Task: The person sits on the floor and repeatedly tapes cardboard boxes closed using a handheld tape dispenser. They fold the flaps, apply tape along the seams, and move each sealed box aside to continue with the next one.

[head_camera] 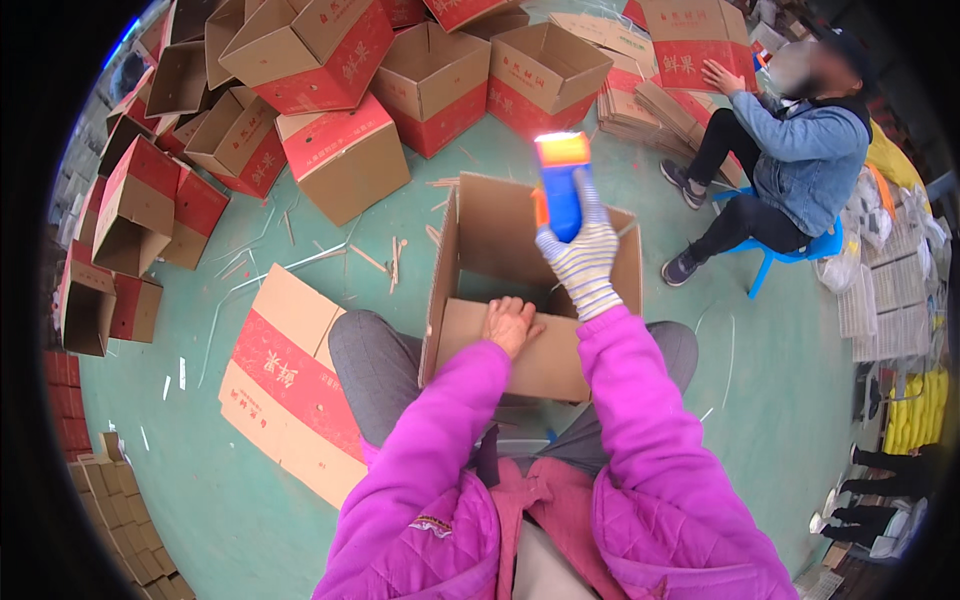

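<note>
An open cardboard carton [510,240] stands on the floor between my knees, its near flap [465,330] facing me. My bare left hand [513,325] lies on this flap close to its upper edge, pressing on it without holding anything. Raised above the carton's right part is my right hand [581,259], in a striped knit glove. It grips a blue and orange tape dispenser [564,195], slightly blurred at its far end. Part of the carton's inside is hidden behind my right hand and the flap.
A flattened red-and-brown carton [292,382] lies left of my knees. Formed cartons [431,82] are piled ahead and left. Flat cartons [630,112] are stacked ahead right, near a co-worker [802,150] seated on a blue stool [825,241]. Scraps [367,259] litter the green floor.
</note>
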The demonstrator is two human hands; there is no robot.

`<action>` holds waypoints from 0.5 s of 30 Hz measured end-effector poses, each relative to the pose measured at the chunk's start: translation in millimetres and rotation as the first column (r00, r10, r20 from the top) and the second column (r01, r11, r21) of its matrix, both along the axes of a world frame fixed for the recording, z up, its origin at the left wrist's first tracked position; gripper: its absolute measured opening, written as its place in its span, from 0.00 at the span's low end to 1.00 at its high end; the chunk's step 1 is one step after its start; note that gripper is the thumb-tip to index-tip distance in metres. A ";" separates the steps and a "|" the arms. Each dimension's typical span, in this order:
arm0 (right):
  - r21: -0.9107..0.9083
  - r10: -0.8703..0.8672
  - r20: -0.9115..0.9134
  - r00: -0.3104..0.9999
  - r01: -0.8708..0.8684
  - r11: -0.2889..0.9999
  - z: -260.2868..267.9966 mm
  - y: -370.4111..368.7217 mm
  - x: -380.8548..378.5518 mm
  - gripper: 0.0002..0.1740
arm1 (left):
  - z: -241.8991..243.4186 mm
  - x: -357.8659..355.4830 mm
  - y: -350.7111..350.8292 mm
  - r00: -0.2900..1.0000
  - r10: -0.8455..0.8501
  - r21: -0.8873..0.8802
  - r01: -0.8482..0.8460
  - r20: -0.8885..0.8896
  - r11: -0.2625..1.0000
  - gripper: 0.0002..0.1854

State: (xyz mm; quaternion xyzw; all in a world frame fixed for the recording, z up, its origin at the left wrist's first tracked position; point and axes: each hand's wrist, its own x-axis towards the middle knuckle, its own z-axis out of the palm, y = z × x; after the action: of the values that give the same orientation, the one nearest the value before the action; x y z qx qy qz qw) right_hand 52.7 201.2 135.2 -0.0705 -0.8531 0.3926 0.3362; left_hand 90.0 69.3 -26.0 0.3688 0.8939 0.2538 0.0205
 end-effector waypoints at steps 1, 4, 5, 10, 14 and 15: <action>0.022 -0.059 0.190 0.980 0.056 0.998 -3.3 -9.3 2.9 0.48 | -1.8 -0.1 -5.2 0.998 -0.010 0.066 0.014 -0.054 0.998 0.18; -0.131 -0.044 0.193 0.980 0.070 0.989 2.8 -25.0 23.5 0.46 | -7.8 0.6 -13.5 0.994 0.015 0.120 -0.002 -0.112 0.993 0.18; -0.204 0.056 -0.066 0.996 -0.069 0.977 10.3 -22.3 20.0 0.46 | -9.8 2.5 -14.7 0.999 -0.012 0.062 0.015 -0.050 0.998 0.18; -0.048 -0.052 -0.206 0.977 0.043 0.998 56.9 24.5 -57.4 0.43 | -14.6 4.6 -12.0 0.990 0.024 0.139 -0.005 -0.137 0.990 0.22; -0.198 -0.086 0.282 0.955 0.146 0.969 12.9 26.3 -53.2 0.44 | -11.3 6.9 -17.9 0.989 0.046 0.240 -0.011 -0.140 0.971 0.30; -0.134 -0.086 0.302 0.949 0.131 0.982 -8.6 19.0 -34.3 0.45 | -9.0 8.3 -19.8 0.994 0.052 0.241 -0.027 -0.101 0.970 0.31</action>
State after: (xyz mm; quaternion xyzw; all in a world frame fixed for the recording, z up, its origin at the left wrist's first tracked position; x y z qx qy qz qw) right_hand 18.3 220.2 126.6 -0.2005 -0.8561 0.4225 0.2200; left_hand 98.2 49.6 -35.0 0.3637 0.8639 0.3400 -0.0766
